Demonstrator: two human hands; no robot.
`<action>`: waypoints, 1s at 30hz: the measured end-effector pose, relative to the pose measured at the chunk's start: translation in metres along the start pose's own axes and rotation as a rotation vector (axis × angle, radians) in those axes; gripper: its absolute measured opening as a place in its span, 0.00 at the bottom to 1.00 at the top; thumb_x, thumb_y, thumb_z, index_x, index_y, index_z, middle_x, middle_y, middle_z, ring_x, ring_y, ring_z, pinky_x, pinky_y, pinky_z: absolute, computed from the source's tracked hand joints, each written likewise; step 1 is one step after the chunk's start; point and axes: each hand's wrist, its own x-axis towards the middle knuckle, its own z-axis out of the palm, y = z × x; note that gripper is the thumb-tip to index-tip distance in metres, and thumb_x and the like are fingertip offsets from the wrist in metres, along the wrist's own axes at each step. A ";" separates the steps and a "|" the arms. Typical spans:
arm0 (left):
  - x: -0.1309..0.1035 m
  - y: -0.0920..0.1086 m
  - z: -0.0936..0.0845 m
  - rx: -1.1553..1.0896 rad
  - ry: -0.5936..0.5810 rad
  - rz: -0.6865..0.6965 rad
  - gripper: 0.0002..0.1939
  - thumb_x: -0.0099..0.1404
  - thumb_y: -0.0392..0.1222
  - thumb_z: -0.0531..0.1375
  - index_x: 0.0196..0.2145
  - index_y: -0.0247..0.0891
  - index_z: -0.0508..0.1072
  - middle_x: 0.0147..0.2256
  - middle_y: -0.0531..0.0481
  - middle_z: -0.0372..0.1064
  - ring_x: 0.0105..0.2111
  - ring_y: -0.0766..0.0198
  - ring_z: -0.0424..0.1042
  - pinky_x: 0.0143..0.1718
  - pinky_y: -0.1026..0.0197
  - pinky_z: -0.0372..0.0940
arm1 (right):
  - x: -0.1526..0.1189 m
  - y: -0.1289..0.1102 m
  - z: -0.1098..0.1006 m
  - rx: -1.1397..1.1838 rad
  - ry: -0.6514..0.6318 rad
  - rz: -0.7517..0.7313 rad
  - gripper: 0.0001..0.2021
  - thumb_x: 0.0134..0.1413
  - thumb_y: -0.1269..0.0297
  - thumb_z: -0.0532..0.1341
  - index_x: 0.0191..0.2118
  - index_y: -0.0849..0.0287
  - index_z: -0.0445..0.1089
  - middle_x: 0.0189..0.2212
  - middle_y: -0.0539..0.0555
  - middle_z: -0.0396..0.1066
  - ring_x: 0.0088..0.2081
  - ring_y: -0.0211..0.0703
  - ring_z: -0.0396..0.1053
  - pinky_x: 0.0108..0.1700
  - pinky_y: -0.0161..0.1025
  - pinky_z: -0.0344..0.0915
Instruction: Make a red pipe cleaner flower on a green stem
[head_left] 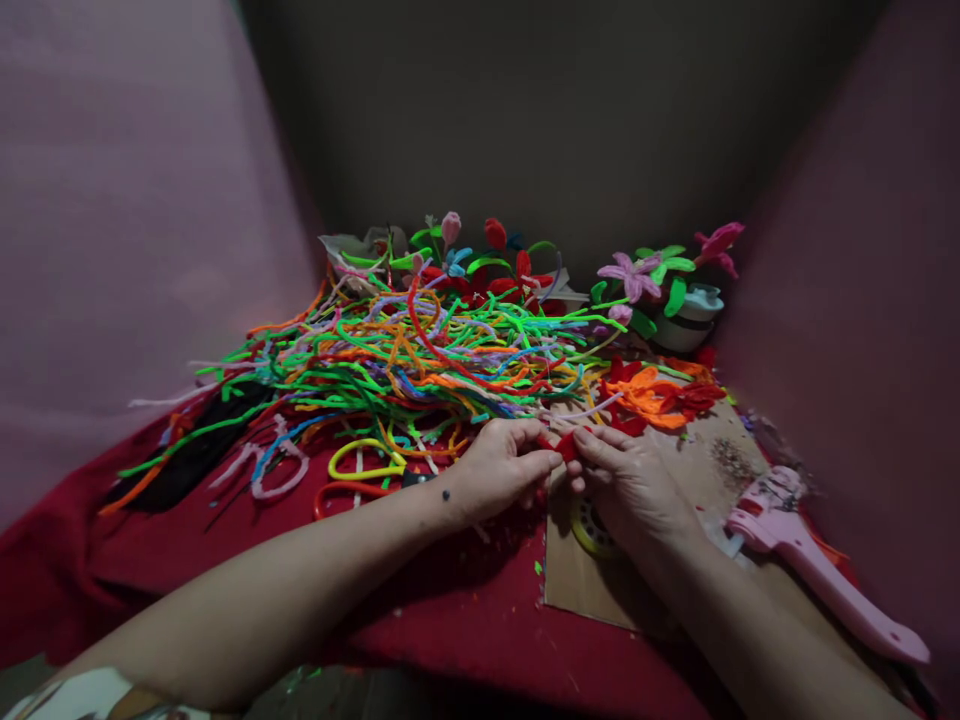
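Observation:
My left hand [501, 468] and my right hand [628, 482] meet at the middle of the red cloth, both pinching a small red pipe cleaner piece [565, 444] between their fingertips. Just behind them lies a big tangled heap of coloured pipe cleaners [405, 360]. A piece of brown cardboard [592, 585] lies under my right hand, with a yellow-rimmed round thing [586, 526] partly hidden beneath the palm.
Orange and red pipe-cleaner flowers [652, 395] lie right of the heap. Finished flowers [637, 275] stand at the back by a white pot [690, 315]. A pink glue gun [810, 560] lies at the right. Yellow and orange scissor handles [364, 465] lie left of my hands. Pink walls close both sides.

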 end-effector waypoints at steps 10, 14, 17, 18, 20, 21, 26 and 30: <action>-0.003 0.000 -0.002 -0.030 0.046 -0.017 0.05 0.55 0.38 0.58 0.26 0.35 0.64 0.14 0.59 0.62 0.10 0.76 0.56 0.12 0.73 0.51 | -0.003 -0.011 0.001 -0.156 0.055 -0.182 0.13 0.37 0.59 0.69 0.30 0.60 0.73 0.17 0.47 0.65 0.20 0.33 0.61 0.21 0.30 0.58; -0.003 -0.002 -0.002 0.011 0.001 0.008 0.06 0.56 0.40 0.57 0.25 0.35 0.65 0.14 0.58 0.61 0.11 0.76 0.56 0.13 0.72 0.51 | -0.002 -0.010 -0.003 -0.391 0.098 -0.231 0.11 0.42 0.57 0.66 0.27 0.61 0.70 0.18 0.46 0.62 0.19 0.32 0.56 0.20 0.30 0.54; -0.004 -0.003 -0.001 0.082 0.010 0.009 0.06 0.56 0.40 0.56 0.25 0.35 0.65 0.15 0.58 0.61 0.11 0.76 0.55 0.14 0.71 0.51 | -0.003 -0.008 -0.004 -0.525 0.092 -0.315 0.11 0.46 0.57 0.63 0.25 0.60 0.68 0.17 0.46 0.60 0.19 0.32 0.53 0.20 0.31 0.51; -0.005 -0.003 -0.001 0.120 0.026 0.023 0.05 0.56 0.39 0.56 0.25 0.35 0.65 0.15 0.58 0.61 0.12 0.76 0.56 0.14 0.71 0.51 | -0.004 -0.007 -0.003 -0.548 0.089 -0.349 0.10 0.46 0.58 0.63 0.24 0.60 0.67 0.16 0.45 0.60 0.18 0.32 0.53 0.19 0.31 0.51; -0.006 -0.003 0.000 0.194 0.068 0.084 0.04 0.54 0.37 0.56 0.23 0.35 0.65 0.17 0.58 0.61 0.15 0.75 0.58 0.17 0.71 0.53 | -0.005 -0.005 -0.001 -0.550 0.084 -0.368 0.10 0.46 0.58 0.62 0.24 0.59 0.66 0.15 0.45 0.60 0.18 0.32 0.53 0.19 0.31 0.51; -0.006 -0.003 0.001 0.212 0.079 0.107 0.04 0.54 0.36 0.56 0.23 0.35 0.65 0.18 0.58 0.61 0.17 0.75 0.58 0.18 0.71 0.54 | -0.006 -0.004 0.000 -0.527 0.084 -0.348 0.11 0.45 0.57 0.62 0.24 0.59 0.65 0.15 0.45 0.60 0.17 0.32 0.54 0.19 0.31 0.51; -0.007 -0.002 0.002 0.064 0.045 -0.018 0.05 0.54 0.37 0.55 0.22 0.36 0.63 0.13 0.60 0.58 0.11 0.76 0.53 0.12 0.72 0.48 | -0.004 -0.005 0.003 -0.366 0.070 -0.226 0.13 0.41 0.55 0.65 0.24 0.59 0.66 0.16 0.46 0.62 0.17 0.33 0.58 0.19 0.31 0.56; -0.006 0.001 0.002 -0.001 0.052 -0.043 0.05 0.54 0.37 0.56 0.22 0.35 0.64 0.14 0.59 0.60 0.10 0.77 0.55 0.11 0.73 0.49 | -0.004 -0.007 0.004 -0.242 -0.031 -0.123 0.12 0.39 0.58 0.67 0.28 0.60 0.71 0.18 0.47 0.67 0.18 0.34 0.61 0.21 0.32 0.59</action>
